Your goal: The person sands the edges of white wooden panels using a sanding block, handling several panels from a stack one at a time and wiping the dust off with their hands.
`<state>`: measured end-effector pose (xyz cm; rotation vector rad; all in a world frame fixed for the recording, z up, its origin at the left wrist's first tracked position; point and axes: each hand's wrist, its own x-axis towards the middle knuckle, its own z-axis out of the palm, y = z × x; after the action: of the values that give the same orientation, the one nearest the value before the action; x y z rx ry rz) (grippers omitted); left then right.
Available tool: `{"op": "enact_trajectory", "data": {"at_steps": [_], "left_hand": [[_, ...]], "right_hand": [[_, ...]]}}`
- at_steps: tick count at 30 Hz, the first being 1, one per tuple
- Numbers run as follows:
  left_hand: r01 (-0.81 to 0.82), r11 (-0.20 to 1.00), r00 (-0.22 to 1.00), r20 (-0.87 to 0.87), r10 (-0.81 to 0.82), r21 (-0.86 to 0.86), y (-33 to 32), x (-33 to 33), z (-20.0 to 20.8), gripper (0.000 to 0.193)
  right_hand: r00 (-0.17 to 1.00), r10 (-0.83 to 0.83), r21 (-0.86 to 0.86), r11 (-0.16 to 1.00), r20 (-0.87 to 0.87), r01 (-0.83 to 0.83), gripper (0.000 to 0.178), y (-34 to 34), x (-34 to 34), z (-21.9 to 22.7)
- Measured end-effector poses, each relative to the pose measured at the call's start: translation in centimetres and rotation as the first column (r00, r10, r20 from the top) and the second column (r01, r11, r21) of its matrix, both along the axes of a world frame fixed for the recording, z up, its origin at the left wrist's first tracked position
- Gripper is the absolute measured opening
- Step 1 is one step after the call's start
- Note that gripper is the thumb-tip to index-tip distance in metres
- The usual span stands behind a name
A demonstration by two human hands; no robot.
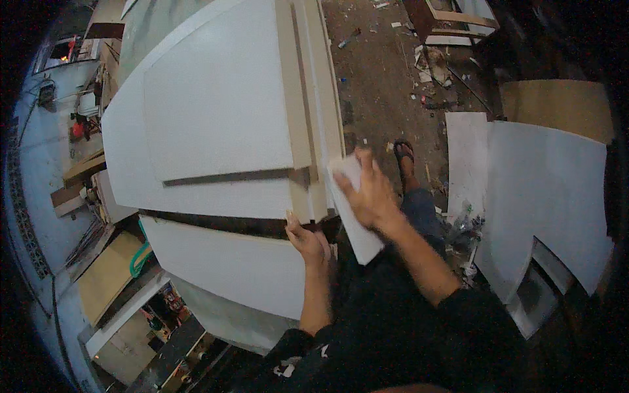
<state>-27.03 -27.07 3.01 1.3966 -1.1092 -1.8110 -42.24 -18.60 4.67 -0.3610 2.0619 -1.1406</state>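
Observation:
A large white panel (216, 98) with pale tan edges lies across the work surface, and a second board edge (333, 85) runs along its right side. At its near corner is my left hand (309, 243), thumb up against the edge and the other fingers curled, partly hidden. My right hand (370, 193) is closed over a long, white, flat-faced block (360, 226), slanted beside the panel's right edge. The block's upper end is close to that edge; whether they touch I cannot tell.
Another white panel (223, 255) lies nearer, beyond a dark gap. On the right, white boards (544, 190) stand beside a brown one (557, 105). Scraps litter the floor (380, 72), where my sandalled foot (405, 160) shows. A wooden frame (458, 23) stands at the far right.

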Motion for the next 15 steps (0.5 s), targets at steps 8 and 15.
{"op": "enact_trajectory", "data": {"at_steps": [8,15], "left_hand": [[0.047,0.991,0.998,-0.025,-0.05,-0.128,-0.1,1.4,-3.5,0.04],[-0.062,0.998,0.989,0.14,0.057,0.031,-0.4,-1.2,0.0,0.049]], "right_hand": [[0.965,-0.225,0.02,0.973,-0.138,0.23,0.084,-8.5,-18.6,-0.5],[0.993,-0.113,-0.011,0.994,-0.042,0.112,0.084,-2.9,-6.4,-2.4]]}}
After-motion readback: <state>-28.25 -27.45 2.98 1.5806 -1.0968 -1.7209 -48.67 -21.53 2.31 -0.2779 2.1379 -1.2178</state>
